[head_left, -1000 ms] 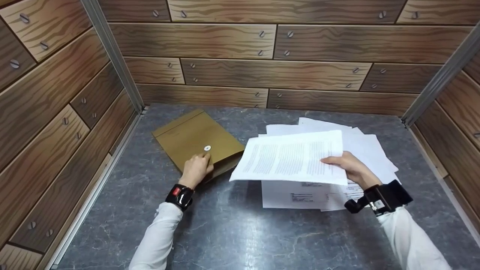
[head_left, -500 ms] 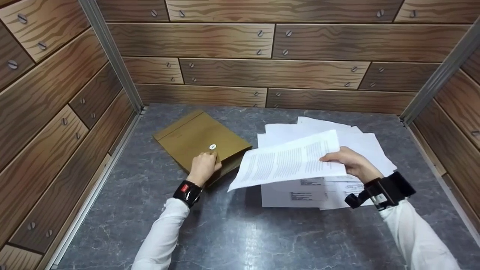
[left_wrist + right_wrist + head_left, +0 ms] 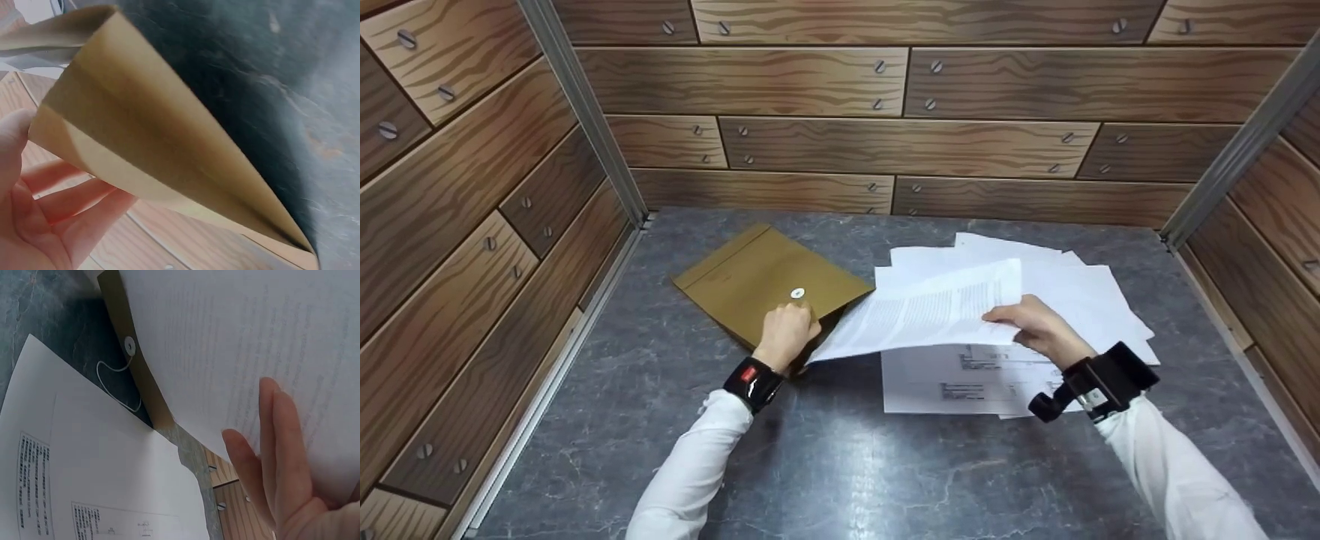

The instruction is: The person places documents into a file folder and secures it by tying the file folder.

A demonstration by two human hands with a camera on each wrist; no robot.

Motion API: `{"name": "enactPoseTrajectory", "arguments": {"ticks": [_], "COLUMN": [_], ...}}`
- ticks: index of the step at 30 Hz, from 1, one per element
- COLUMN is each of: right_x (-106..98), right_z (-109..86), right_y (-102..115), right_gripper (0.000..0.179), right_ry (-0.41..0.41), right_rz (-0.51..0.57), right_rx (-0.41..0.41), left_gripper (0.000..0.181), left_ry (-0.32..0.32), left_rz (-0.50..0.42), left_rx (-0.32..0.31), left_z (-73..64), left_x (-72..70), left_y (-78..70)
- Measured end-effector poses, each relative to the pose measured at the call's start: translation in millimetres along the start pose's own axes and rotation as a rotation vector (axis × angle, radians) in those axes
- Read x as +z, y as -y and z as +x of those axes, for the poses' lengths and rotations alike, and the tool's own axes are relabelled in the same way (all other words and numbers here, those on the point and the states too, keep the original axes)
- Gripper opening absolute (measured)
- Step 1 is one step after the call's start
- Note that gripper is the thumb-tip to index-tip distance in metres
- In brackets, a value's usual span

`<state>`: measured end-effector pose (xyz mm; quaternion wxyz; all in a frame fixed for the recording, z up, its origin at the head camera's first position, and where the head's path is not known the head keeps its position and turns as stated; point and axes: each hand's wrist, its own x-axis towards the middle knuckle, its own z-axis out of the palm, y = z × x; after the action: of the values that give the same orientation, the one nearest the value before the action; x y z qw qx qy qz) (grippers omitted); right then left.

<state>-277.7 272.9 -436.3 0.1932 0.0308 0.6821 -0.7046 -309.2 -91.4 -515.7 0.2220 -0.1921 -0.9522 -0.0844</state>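
A brown paper envelope [image 3: 765,274] with a white button [image 3: 798,293] lies at an angle on the left of the table. My left hand [image 3: 787,334] grips the upper side of its mouth; in the left wrist view the envelope's mouth [image 3: 135,135] gapes wide. Between thumb and fingers my right hand [image 3: 1039,330] holds a printed sheet of paper [image 3: 930,311], slightly bowed. The sheet's left edge is at the mouth of the envelope; whether it is inside cannot be told. In the right wrist view a thin string [image 3: 101,385] hangs from a white button.
Loose papers [image 3: 1080,289] lie overlapping on the right of the grey table [image 3: 870,480], partly beneath the held sheet. Wood-patterned walls [image 3: 840,82] enclose the back and both sides, with metal posts [image 3: 585,112] at the corners.
My left hand has drawn the envelope to the right. The right hand has moved left with the sheet, which is now tilted lower on its left side and meets the envelope's mouth.
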Motion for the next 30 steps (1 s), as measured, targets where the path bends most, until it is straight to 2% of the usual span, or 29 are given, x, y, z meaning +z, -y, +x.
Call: {"name": "enactPoseTrajectory", "arguments": {"ticks": [11,21,30], "right_x": [36,80,108], "right_z": [5.4,25.6,39.1], "right_y": [-18,-23,-22], "right_gripper": [0.043,0.044,0.037], "right_ry": [-0.135,-0.213,-0.239], "right_rz": [-0.09,-0.101,-0.127], "right_rx": [-0.104,-0.136,-0.153], "left_gripper": [0.021,0.022,0.021], "left_ry": [-0.089,-0.023,-0.039], "left_rz": [0.048,0.048,0.048], "left_rx": [-0.019,-0.059,-0.057], "left_z": [10.3,17.5,18.0], "left_x": [-2.8,-9.0,-10.9], "left_y": [-16.5,-31.5,-37.3]}}
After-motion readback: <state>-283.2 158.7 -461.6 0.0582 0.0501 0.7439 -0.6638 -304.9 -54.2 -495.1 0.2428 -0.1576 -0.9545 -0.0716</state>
